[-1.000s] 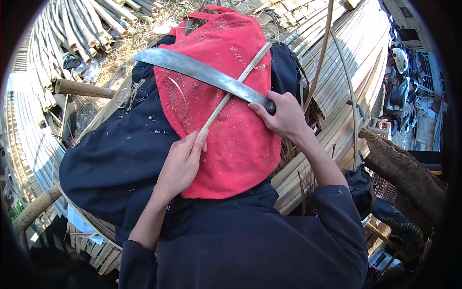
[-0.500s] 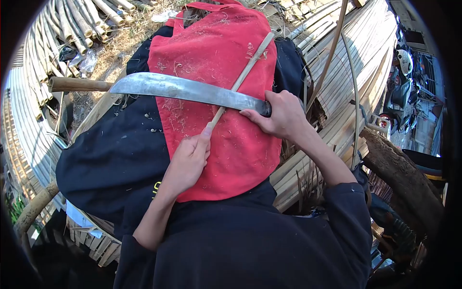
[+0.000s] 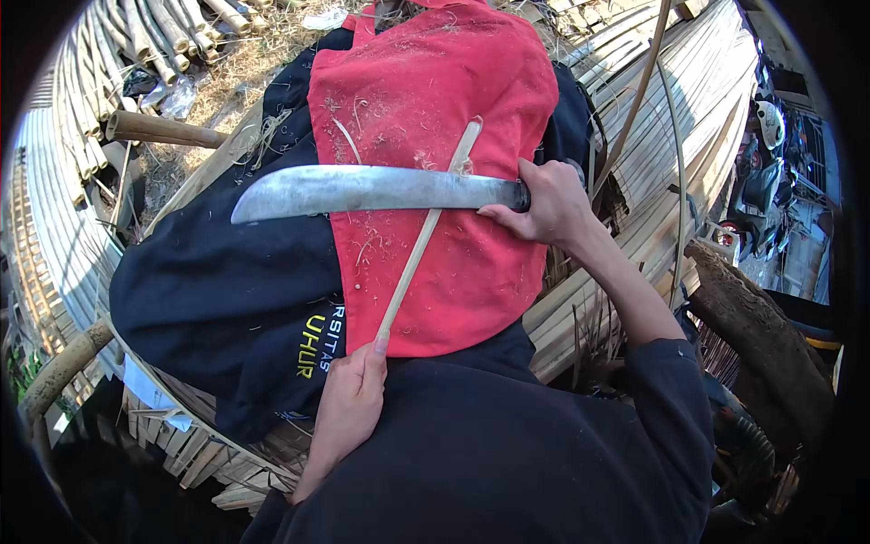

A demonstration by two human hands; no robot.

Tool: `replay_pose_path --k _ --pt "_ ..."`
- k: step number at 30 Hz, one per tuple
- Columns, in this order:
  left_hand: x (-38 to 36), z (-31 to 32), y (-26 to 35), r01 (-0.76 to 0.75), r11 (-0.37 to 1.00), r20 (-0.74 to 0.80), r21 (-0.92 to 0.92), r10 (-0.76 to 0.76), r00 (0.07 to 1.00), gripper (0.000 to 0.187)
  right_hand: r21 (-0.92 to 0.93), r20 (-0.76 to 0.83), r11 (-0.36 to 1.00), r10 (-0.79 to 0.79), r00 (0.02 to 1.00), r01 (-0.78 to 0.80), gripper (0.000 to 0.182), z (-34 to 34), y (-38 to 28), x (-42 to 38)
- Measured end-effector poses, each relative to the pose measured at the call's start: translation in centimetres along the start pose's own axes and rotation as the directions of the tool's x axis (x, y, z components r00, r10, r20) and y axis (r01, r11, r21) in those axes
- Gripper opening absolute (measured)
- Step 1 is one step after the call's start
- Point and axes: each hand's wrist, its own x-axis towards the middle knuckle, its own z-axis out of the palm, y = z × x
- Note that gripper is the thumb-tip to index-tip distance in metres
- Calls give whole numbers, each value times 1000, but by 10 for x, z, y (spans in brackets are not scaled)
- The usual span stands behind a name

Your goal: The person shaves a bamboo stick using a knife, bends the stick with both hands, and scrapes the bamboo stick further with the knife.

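Note:
My right hand [image 3: 555,201] is closed round the dark handle of a machete [image 3: 362,189], whose broad blade points left. In my left hand [image 3: 353,394] I grip the near end of a thin bamboo stick [image 3: 415,258], thumb along it. The stick slants up and away over my lap, and the blade lies across it, hiding part of it. A curled shaving shows on the stick just beyond the blade. Under both is a red cloth [image 3: 435,82] spread over my lap and dusted with fine shavings.
Split bamboo strips [image 3: 671,118] are piled at the right. Bamboo poles [image 3: 127,41] lie at the upper left, with one cut pole [image 3: 168,130] nearer my leg. A thick brown log [image 3: 761,326] stands at the right. Parked motorbikes [image 3: 766,181] are beyond.
My left hand has drawn the stick back toward my body, so the blade now crosses it nearer its far end. A curled shaving has gathered beside the blade.

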Motion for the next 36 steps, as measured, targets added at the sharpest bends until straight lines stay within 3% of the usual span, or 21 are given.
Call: replay_pose_path --k 1,2,5,6,7,9,11,14,17,19,21,24,27,30,33,36 --pt "-17 -6 -11 62 994 28 -93 -59 998 47 17 -25 999 52 998 -51 66 2 3 1" --pt "-38 -12 -24 126 976 63 -178 -116 991 47 163 76 956 232 970 -242 65 -2 9 7" --pt "-59 -35 -36 253 886 183 -389 -194 964 46 248 -108 959 166 980 -135 62 8 1 1" --pt "-65 -35 -39 280 840 215 -464 -199 956 45 275 -33 947 179 983 -163 62 1 -3 3" --pt "-64 -35 -37 244 841 217 -483 -155 964 44 298 40 934 192 980 -196 61 -6 -3 4" --pt "-41 -36 -24 163 846 234 -507 -46 971 42 327 10 927 191 982 -183 60 -7 -3 -2" --pt "-17 -32 -5 244 751 289 -613 -74 955 42 354 -23 921 185 982 -165 60 -10 4 -10" --pt "41 -23 20 285 739 483 -610 62 873 44 509 -14 831 269 963 -225 60 -23 -4 -15" --pt "95 -8 51 369 708 671 -601 197 715 46 205 36 949 236 971 -239 60 -37 -6 -9" --pt "126 2 63 485 629 734 -608 211 646 48 6 22 982 190 982 -190 65 -24 -9 -10" --pt "141 6 53 500 611 747 -614 245 618 48 55 76 972 223 972 -227 69 -21 -12 -8" --pt "104 2 62 272 738 508 -618 110 854 43 49 70 979 194 978 -198 68 -18 -11 -8" --pt "68 -13 48 15 985 221 -173 24 975 37 66 101 976 200 975 -207 69 -16 -11 -5" --pt "61 -18 19 -120 992 140 -49 126 982 38 63 104 973 214 971 -221 69 -15 -16 -3" --pt "74 -18 17 57 957 289 -286 29 957 40 57 98 973 216 971 -223 69 -15 -18 -2" --pt "80 -22 24 71 949 343 -308 41 938 42 74 111 970 225 968 -234 69 -18 -16 -3"
